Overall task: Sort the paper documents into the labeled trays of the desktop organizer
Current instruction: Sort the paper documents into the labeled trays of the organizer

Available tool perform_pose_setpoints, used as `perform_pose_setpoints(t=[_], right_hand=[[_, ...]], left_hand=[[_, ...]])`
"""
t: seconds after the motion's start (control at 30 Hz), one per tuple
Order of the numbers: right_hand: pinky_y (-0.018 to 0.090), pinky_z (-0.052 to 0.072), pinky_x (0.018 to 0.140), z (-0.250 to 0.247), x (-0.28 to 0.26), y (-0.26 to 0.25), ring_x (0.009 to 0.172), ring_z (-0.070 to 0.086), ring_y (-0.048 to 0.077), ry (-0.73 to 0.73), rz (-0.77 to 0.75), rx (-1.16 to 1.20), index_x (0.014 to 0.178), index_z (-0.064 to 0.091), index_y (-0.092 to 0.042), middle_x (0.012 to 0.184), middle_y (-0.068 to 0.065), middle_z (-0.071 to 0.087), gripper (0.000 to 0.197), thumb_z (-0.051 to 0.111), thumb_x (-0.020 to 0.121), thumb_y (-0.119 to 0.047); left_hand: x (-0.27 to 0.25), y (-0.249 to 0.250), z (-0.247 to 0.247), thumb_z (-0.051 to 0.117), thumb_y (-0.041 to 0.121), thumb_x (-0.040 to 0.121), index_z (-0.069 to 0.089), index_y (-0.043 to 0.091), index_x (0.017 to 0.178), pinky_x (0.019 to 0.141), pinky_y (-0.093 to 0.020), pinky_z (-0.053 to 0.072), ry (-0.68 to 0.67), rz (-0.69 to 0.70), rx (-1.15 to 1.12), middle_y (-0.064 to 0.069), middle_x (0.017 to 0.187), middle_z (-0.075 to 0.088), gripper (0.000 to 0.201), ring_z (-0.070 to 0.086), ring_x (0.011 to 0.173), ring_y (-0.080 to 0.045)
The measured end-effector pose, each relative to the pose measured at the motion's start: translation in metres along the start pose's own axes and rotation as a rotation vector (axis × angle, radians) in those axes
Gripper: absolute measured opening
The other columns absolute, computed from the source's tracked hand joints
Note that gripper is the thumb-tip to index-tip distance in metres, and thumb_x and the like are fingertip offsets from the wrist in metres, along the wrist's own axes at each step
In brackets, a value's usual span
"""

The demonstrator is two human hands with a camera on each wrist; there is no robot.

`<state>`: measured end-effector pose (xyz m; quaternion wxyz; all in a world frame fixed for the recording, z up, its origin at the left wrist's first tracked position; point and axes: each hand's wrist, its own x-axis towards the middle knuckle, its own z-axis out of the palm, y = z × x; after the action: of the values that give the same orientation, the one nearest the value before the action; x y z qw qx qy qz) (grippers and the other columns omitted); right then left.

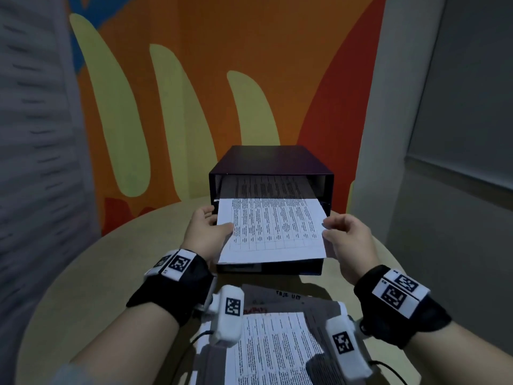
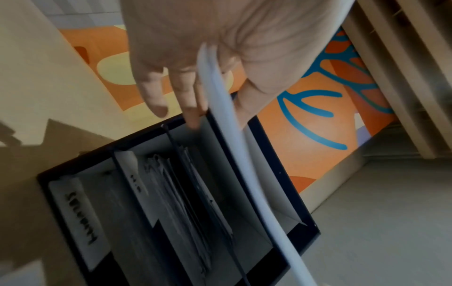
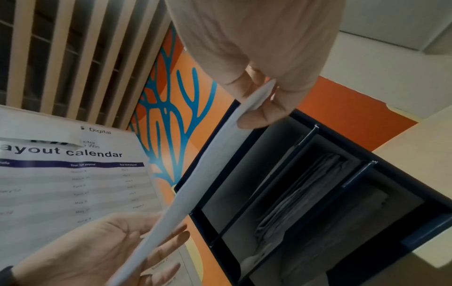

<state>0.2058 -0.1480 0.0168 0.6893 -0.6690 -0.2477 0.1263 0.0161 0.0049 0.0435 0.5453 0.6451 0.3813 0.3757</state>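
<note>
From the head view, your left hand point(image 1: 206, 234) and right hand point(image 1: 345, 237) pinch opposite side edges of the printed sheet point(image 1: 273, 229), keeping it flat and level with the organizer point(image 1: 270, 162) at the table's far edge. The left wrist view shows the thumb above and fingers point(image 2: 156, 92) below that sheet, aimed at the top tray. In the right wrist view the thumb and fingers clamp its edge likewise, and lower trays point(image 3: 305, 189) already hold papers.

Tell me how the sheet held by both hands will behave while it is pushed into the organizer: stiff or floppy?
Probably floppy: the sheet is thin, as its edge shows at both wrists. The left hand and right hand support opposite edges, which seems to keep it flat. It is likely light, and it may buckle if its front edge catches on the organizer.
</note>
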Motion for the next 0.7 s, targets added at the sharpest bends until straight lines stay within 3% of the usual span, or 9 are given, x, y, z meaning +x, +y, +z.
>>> perform_pose_setpoints(t=[0.1, 0.17, 0.2, 0.27, 0.33, 0.43, 0.53, 0.63, 0.7], right_hand=[[0.058, 0.053, 0.082, 0.001, 0.006, 0.001, 0.090, 0.065, 0.044, -0.003, 0.009, 0.016, 0.092, 0.062, -0.012, 0.106, 0.016, 0.064, 0.022, 0.052, 0.088, 0.007], [0.059, 0.053, 0.084, 0.003, 0.010, 0.000, 0.091, 0.065, 0.044, 0.001, -0.005, 0.011, 0.094, 0.063, -0.012, 0.106, 0.014, 0.064, 0.022, 0.051, 0.089, 0.006], [0.058, 0.053, 0.084, 0.004, 0.013, 0.000, 0.094, 0.065, 0.044, 0.008, -0.009, 0.005, 0.094, 0.063, -0.012, 0.107, 0.012, 0.064, 0.022, 0.051, 0.090, 0.006], [0.056, 0.055, 0.083, 0.008, 0.017, 0.000, 0.095, 0.065, 0.042, 0.015, -0.021, -0.014, 0.093, 0.064, -0.015, 0.110, 0.012, 0.065, 0.023, 0.051, 0.090, 0.004], [0.052, 0.056, 0.082, 0.010, 0.020, -0.002, 0.094, 0.066, 0.037, 0.013, -0.031, -0.038, 0.094, 0.065, -0.017, 0.112, 0.011, 0.065, 0.024, 0.050, 0.090, 0.002], [0.043, 0.059, 0.078, 0.011, 0.023, -0.007, 0.080, 0.067, 0.023, 0.002, -0.050, -0.086, 0.103, 0.066, -0.013, 0.113, 0.006, 0.064, 0.027, 0.047, 0.091, 0.003], [0.030, 0.055, 0.063, 0.014, 0.025, -0.016, 0.070, 0.062, 0.014, -0.008, -0.150, -0.194, 0.105, 0.066, -0.013, 0.112, 0.005, 0.062, 0.030, 0.046, 0.089, 0.002], [0.030, 0.046, 0.090, 0.018, 0.029, -0.022, 0.107, 0.054, 0.019, -0.027, -0.384, -0.466, 0.097, 0.069, -0.020, 0.117, 0.001, 0.054, 0.021, 0.056, 0.087, -0.007], [0.023, 0.036, 0.091, 0.022, 0.029, -0.026, 0.115, 0.046, 0.018, -0.069, -0.514, -0.619, 0.094, 0.072, -0.020, 0.116, -0.001, 0.057, 0.012, 0.062, 0.087, -0.016]], left_hand=[[-0.010, 0.009, 0.004, 0.062, 0.043, 0.091, 0.045, 0.022, 0.138, 0.100, -0.034, 0.043, 0.010, 0.255, 0.450, 0.001, 0.148, 0.037, 0.054, 0.046, 0.124, -0.017], [-0.021, 0.013, 0.009, 0.057, 0.064, 0.084, 0.049, 0.029, 0.134, 0.112, -0.049, 0.032, -0.061, 0.464, 0.714, 0.008, 0.151, 0.034, 0.062, 0.035, 0.138, -0.017], [-0.026, 0.014, 0.012, 0.057, 0.069, 0.081, 0.050, 0.032, 0.135, 0.118, -0.053, 0.019, -0.120, 0.530, 0.837, 0.012, 0.152, 0.034, 0.065, 0.027, 0.143, -0.015], [-0.029, 0.013, 0.019, 0.060, 0.067, 0.079, 0.050, 0.034, 0.134, 0.120, -0.049, -0.002, -0.235, 0.577, 0.996, 0.015, 0.153, 0.032, 0.065, 0.016, 0.146, -0.009], [-0.029, 0.011, 0.024, 0.064, 0.057, 0.083, 0.055, 0.032, 0.128, 0.119, -0.045, -0.005, -0.271, 0.602, 1.048, 0.015, 0.153, 0.034, 0.052, 0.015, 0.147, -0.007], [-0.020, 0.007, 0.028, 0.064, 0.038, 0.090, 0.061, 0.026, 0.122, 0.119, -0.037, 0.005, -0.193, 0.630, 1.030, 0.014, 0.145, 0.046, 0.034, 0.035, 0.137, -0.007], [-0.008, 0.005, 0.031, 0.062, 0.028, 0.093, 0.064, 0.026, 0.120, 0.109, -0.030, 0.030, -0.121, 0.630, 0.933, 0.012, 0.131, 0.058, 0.027, 0.050, 0.122, -0.011], [0.002, 0.008, 0.034, 0.060, 0.024, 0.094, 0.067, 0.023, 0.117, 0.096, -0.030, 0.046, -0.095, 0.613, 0.875, 0.008, 0.123, 0.063, 0.024, 0.056, 0.115, -0.014], [0.006, 0.013, 0.038, 0.058, 0.020, 0.094, 0.068, 0.021, 0.117, 0.096, -0.034, 0.048, -0.095, 0.603, 0.854, 0.004, 0.119, 0.066, 0.025, 0.060, 0.112, -0.017]])
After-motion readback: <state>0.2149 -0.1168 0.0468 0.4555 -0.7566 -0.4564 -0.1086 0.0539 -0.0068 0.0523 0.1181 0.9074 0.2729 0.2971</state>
